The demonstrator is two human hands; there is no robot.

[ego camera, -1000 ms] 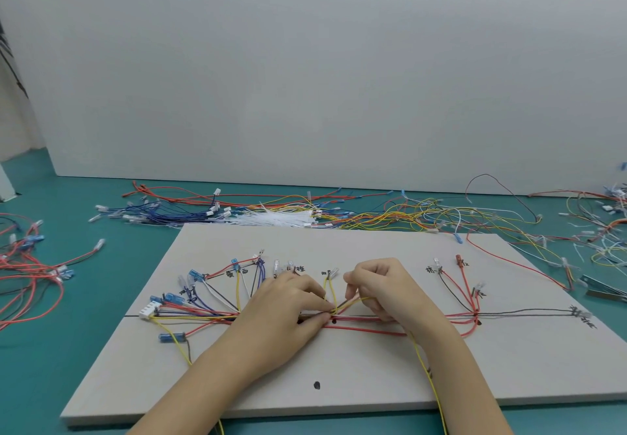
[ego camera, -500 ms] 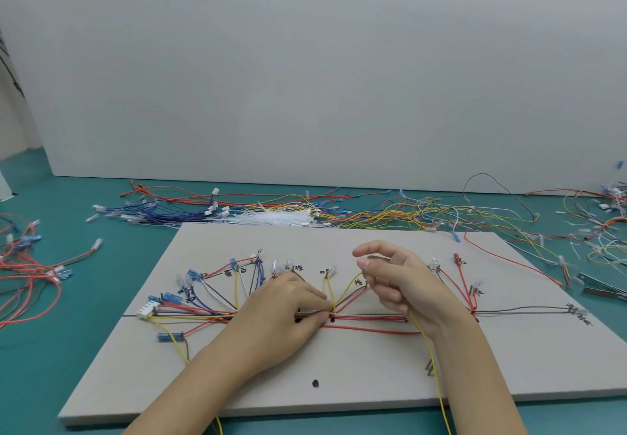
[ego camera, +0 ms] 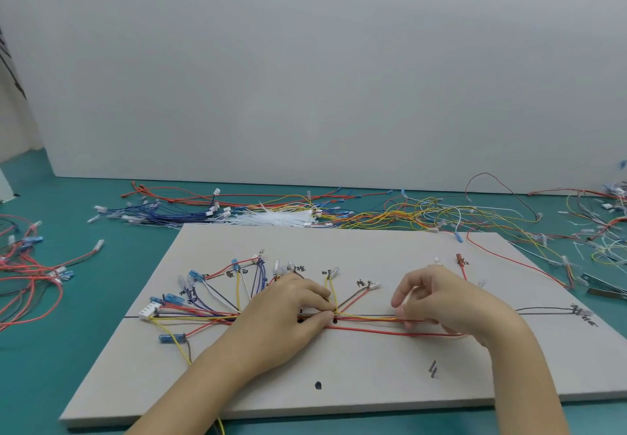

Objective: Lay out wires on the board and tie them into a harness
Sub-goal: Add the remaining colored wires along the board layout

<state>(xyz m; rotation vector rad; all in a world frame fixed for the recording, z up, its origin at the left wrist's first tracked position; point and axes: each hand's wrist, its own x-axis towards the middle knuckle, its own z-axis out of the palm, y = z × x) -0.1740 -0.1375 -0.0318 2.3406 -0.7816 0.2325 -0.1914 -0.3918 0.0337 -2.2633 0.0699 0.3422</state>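
Note:
A pale grey board point(ego camera: 339, 360) lies flat with a wire bundle point(ego camera: 366, 318) of red, yellow and dark wires laid along its drawn line. Branches fan up and left to blue terminals point(ego camera: 195, 275) and a white connector point(ego camera: 151, 310). My left hand point(ego camera: 288, 309) pinches the bundle at the junction under the yellow branch point(ego camera: 330, 290). My right hand point(ego camera: 444, 302) rests on the bundle further right, its fingertips closed on the wires. A yellow wire point(ego camera: 220, 429) runs off the board's front edge.
Loose wires in red, blue and yellow, with a heap of white cable ties point(ego camera: 274, 219), lie on the teal table behind the board. More red wires point(ego camera: 30, 271) lie at the left. Tangled wires and a metal tool point(ego camera: 605, 287) sit at the right.
My right hand rose from the junction, then moved right and came down onto the bundle. The left hand stayed pinching the junction. The view drifted slightly.

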